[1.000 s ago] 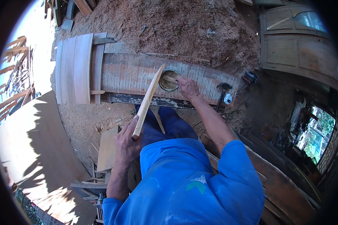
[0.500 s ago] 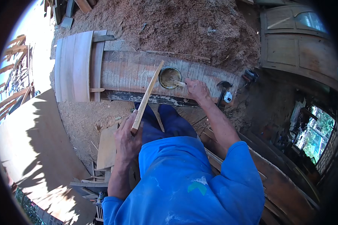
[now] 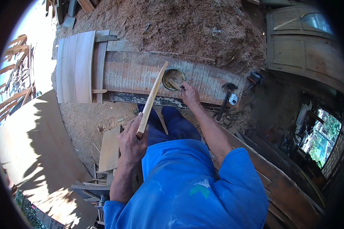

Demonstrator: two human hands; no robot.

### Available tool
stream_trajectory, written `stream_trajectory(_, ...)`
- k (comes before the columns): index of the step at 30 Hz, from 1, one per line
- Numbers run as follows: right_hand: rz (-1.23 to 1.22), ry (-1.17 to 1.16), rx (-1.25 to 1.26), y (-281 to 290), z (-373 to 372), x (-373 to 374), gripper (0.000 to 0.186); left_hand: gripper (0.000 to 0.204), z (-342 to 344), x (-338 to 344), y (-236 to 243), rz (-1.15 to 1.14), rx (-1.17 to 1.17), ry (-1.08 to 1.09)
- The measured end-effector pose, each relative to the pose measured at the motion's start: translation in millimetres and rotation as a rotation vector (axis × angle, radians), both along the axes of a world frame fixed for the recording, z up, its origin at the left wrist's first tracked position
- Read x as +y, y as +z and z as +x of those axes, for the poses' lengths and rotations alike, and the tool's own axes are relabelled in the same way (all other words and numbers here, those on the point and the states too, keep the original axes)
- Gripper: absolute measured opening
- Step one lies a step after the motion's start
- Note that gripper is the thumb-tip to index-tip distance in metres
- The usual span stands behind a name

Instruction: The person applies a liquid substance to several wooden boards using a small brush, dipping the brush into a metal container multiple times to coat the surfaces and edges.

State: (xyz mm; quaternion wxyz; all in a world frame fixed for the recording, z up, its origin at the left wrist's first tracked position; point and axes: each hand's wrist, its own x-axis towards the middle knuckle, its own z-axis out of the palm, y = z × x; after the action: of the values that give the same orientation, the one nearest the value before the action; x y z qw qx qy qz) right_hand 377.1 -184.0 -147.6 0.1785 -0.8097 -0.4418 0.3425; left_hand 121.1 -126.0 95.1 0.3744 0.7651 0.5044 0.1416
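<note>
My left hand is closed around the near end of a long, pale wooden strip. The strip slants up and away, its far tip beside a round open can. Brownish stuff coats the inside of this can, which stands on the plank bench. In my right hand, closed at the can's near right rim, is a short flat wooden stick. Its lower end dips inside the can; my fingers cover the other end.
Right of my right hand, a hammer and a tape measure lie on the bench. Pale boards lie across its left end. Wood shavings are heaped behind it. A large plywood sheet lies at left, with wooden cabinet doors at far right.
My right hand has moved left and slightly nearer, and the stick now sits deeper and at a steeper angle in the can. The wooden strip has barely shifted.
</note>
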Motion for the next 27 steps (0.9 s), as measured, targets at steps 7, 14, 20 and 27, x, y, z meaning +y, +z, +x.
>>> stream_trajectory(7, 0.063, -0.205, 0.081, -2.8, -18.3, 12.9, 0.014, 0.041, -2.6, -1.9, -4.5, -0.011, 0.001, 0.014)
stream_trajectory(14, 0.241, -0.432, 0.513, 9.6, -15.0, -10.7, 0.012, 0.039, -4.3, 0.6, -6.6, 0.051, -0.048, 0.078)
stream_trajectory(20, 0.631, 0.104, -0.034, 145.9, -40.0, 3.1, 0.034, 0.035, -1.2, -0.4, -6.5, 0.054, 0.014, 0.062)
stream_trajectory(27, 0.525, 0.279, -0.164, 162.1, -53.7, -2.8, 0.039, 0.031, 1.0, -2.1, -5.0, -0.006, -0.014, 0.109)
